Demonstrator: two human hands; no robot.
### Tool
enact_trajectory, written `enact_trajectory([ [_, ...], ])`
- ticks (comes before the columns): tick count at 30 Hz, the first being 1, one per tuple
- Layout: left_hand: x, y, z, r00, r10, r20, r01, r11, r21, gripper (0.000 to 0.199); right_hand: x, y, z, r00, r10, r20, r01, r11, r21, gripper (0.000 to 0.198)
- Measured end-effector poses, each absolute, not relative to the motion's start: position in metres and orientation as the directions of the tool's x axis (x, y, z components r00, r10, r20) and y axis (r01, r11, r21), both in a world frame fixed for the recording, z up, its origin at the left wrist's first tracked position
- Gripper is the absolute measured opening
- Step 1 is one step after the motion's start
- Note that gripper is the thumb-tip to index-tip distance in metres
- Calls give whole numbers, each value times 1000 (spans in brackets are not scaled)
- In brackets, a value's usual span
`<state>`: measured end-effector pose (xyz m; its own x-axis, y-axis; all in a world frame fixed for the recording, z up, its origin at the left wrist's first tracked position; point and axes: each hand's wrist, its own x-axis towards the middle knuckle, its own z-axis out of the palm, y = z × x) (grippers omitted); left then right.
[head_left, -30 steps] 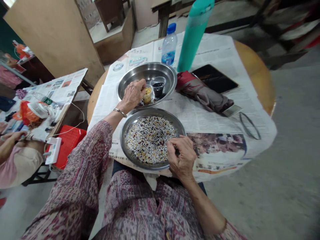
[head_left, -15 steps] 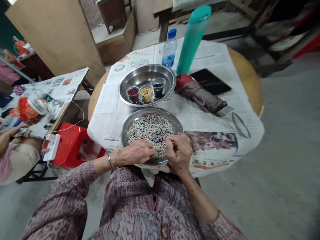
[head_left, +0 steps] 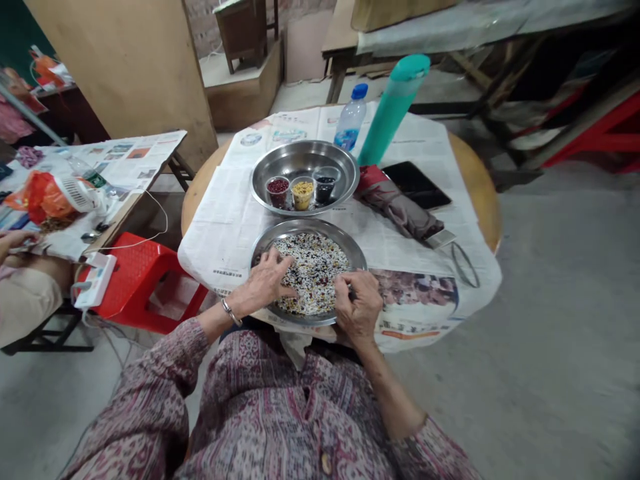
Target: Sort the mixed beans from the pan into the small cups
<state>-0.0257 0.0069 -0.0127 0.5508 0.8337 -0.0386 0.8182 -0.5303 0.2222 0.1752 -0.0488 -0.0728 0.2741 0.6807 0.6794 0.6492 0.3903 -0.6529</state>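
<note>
A round steel plate (head_left: pixel 358 248) in front of me holds mixed grains (head_left: pixel 320 263), white with black, yellow and dark red ones. My left hand (head_left: pixel 265 280) lies over its left side, fingers spread and touching the grains. At the right rim, my right hand (head_left: pixel 358 303) is closed with fingers curled; whatever is in it is hidden. Behind the plate stands a steel basin (head_left: pixel 260 167). In it are three clear cups: one of dark red beans (head_left: pixel 278 192), one of yellow grains (head_left: pixel 303 194) and one of black beans (head_left: pixel 325 185).
A water bottle (head_left: pixel 351 119) and a tall teal bottle (head_left: pixel 393 110) stand behind the basin. To the right lie a folded umbrella (head_left: pixel 400 207) and a black phone or tablet (head_left: pixel 417 185). A red stool (head_left: pixel 135 280) and a power strip (head_left: pixel 97 280) are at left, near another person's hand.
My left hand has moved left across the plate, and its fingers have gone from bunched to spread. My right hand stays closed at the right rim. The view has shifted slightly.
</note>
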Motion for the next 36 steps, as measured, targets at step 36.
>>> enact_trajectory([
  [36, -47, 0, -29, 530, 757, 382, 678, -649, 344, 24, 178, -50, -68, 202, 766, 610, 734, 295, -612, 26],
])
